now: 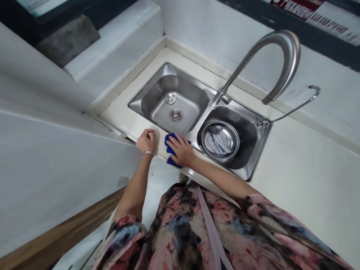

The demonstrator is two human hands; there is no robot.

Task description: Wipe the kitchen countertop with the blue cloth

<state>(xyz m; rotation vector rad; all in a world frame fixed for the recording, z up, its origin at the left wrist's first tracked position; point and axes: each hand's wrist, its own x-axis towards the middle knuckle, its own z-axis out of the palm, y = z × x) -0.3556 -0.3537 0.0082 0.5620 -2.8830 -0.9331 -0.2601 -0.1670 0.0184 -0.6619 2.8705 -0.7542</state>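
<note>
My right hand presses a blue cloth against the front strip of the counter, just before the divider between the two basins. Part of the cloth sticks out past the fingers and hangs toward the counter's front edge. To its left, my left hand rests as a loose fist on the counter edge, with a bracelet at the wrist; nothing shows in it. Behind both hands lies the steel double sink. Its right basin holds a metal pot with a perforated strainer and a crumpled, shiny grey item inside.
A tall curved faucet rises behind the sink, and a thin bent metal spout stands at its right corner. The cream counter stretches right. A white wall ledge and a pale panel bound the left side.
</note>
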